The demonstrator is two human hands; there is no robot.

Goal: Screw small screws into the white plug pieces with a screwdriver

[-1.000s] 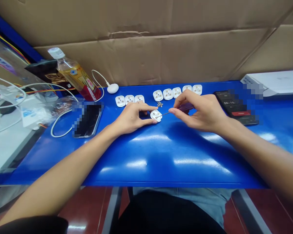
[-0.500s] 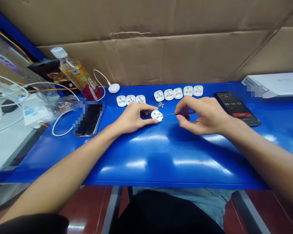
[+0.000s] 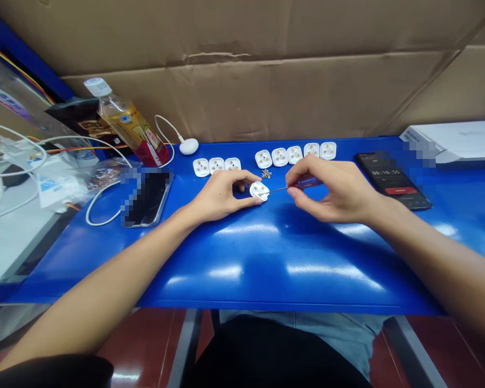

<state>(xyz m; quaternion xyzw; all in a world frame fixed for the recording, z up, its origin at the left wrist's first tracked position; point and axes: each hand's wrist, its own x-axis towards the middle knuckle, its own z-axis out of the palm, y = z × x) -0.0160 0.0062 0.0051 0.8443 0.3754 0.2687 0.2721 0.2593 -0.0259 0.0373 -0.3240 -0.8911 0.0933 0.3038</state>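
Observation:
My left hand [image 3: 225, 195] pinches a small white plastic housing [image 3: 259, 191] between thumb and fingers, low over the blue table. Metal pieces show inside that housing. In my right hand [image 3: 330, 188] is a screwdriver [image 3: 278, 189] with a thin shaft and a dark, see-through handle, held nearly level. Its tip reaches into the housing from the right; the exact contact is too small to make out. Just behind lies a little heap of brass-coloured screws [image 3: 266, 173]. Similar white housings with metal pieces stand in a left group [image 3: 201, 167] and a right group [image 3: 279, 157].
A phone [image 3: 149, 198] and a drink bottle [image 3: 130, 126] are at the left, near white cables [image 3: 89, 207]. A round white device [image 3: 188, 146] sits at the back. On the right are a phone running a timer [image 3: 392, 180] and a white box [image 3: 456, 141]. Cardboard [image 3: 242, 102] walls the back.
My right hand and the screwdriver have shifted slightly left, and the handle appears turned a little. The left hand and housing have barely moved.

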